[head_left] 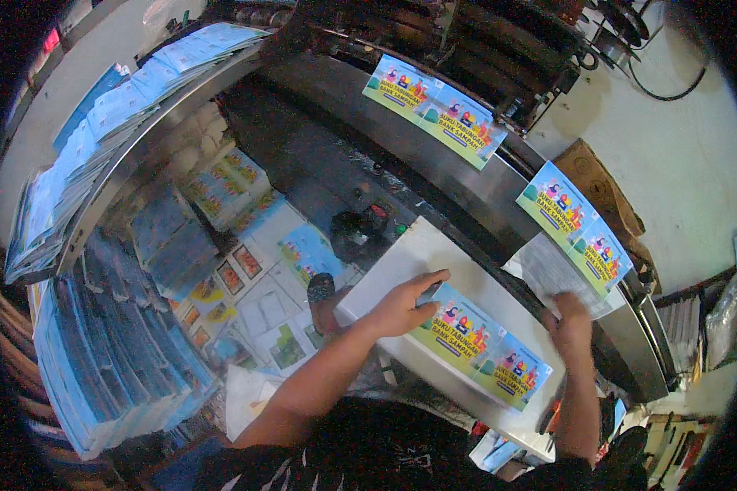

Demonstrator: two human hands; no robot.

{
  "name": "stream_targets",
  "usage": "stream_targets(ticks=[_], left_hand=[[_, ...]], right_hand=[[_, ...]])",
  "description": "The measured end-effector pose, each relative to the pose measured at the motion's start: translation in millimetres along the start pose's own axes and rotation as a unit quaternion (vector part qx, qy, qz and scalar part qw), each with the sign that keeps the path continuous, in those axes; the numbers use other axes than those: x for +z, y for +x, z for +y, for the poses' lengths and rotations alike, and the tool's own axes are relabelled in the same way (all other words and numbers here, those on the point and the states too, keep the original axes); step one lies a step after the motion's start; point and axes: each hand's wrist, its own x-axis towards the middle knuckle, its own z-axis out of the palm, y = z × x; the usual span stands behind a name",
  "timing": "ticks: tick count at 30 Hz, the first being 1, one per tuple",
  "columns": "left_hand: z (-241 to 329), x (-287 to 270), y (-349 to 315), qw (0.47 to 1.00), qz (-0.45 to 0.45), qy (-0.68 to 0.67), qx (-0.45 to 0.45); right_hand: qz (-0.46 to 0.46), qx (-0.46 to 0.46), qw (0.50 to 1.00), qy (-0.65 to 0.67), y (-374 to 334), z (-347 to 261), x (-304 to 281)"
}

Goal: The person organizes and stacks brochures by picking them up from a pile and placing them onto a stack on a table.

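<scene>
My left hand (403, 305) rests at the left end of a colorful printed booklet cover (479, 348), which lies on a white board (401, 254) in front of me. Its thumb and index finger are spread apart beside the cover's corner. To the right, my right hand (571, 321) has its fingers curled on the near edge of a greyish sheet of paper (553, 274) with fine printing. That sheet lies on the dark metal ledge, partly beneath another colorful cover (577, 225); how many sheets there are I cannot tell.
A further cover (434, 110) sits farther up the metal ledge (499, 188), below dark machinery (458, 41). Blue booklets fill a curved shelf (115, 106) at left, above tall booklet stacks (115, 376). A sandaled foot (322, 295) shows beside the board.
</scene>
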Motion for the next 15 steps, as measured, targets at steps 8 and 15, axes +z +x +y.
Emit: stream_targets(ticks=[8, 15], left_hand=[[-9, 2, 5, 0.997, -0.013, -0.072, -0.016], [-17, 4, 3, 0.987, 0.017, -0.161, -0.02]], right_hand=[[-0.175, -0.071, 0.979, 0.079, -62, -92, 6], [-0.245, -0.045, 0.959, 0.137, -55, -88, -13]])
